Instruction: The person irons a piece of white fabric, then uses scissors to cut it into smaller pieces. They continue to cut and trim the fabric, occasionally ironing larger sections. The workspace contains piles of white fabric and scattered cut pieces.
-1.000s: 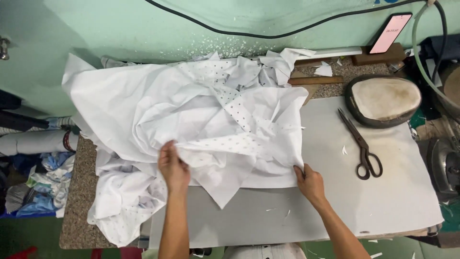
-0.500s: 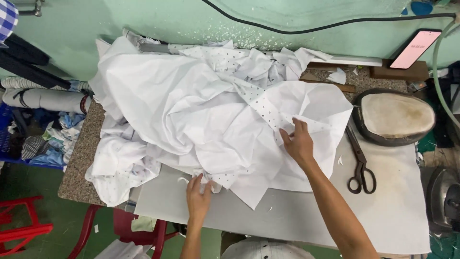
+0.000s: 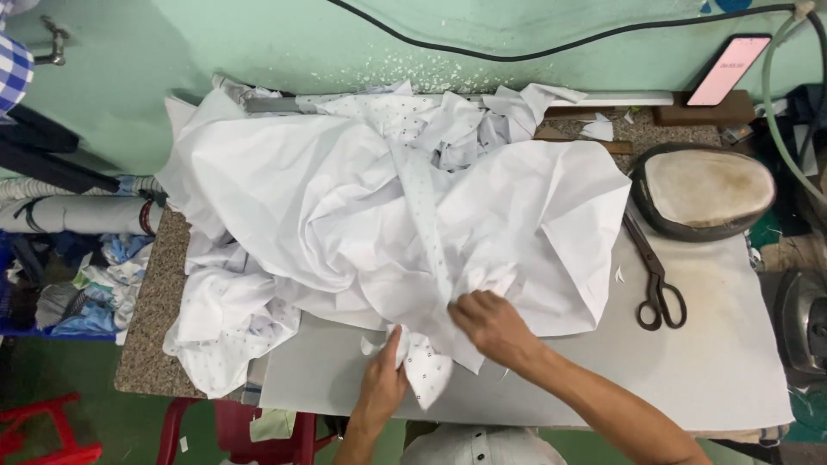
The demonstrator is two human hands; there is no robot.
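Observation:
A big heap of white cloth pieces, some with small dots, covers the left and middle of the grey work table. My left hand pinches a dotted corner of the cloth at the heap's near edge. My right hand lies just right of it, fingers closed on a fold of the same white cloth. The two hands are close together near the table's front.
Black scissors lie on the table right of the heap. Behind them sits an oval padded block. A phone leans on the green wall. Fabric rolls and a red stool stand at the left.
My right hand has come down and left from the cloth's upper right to the near edge beside my left hand. The cloth has been pulled and refolded. The view has shifted.

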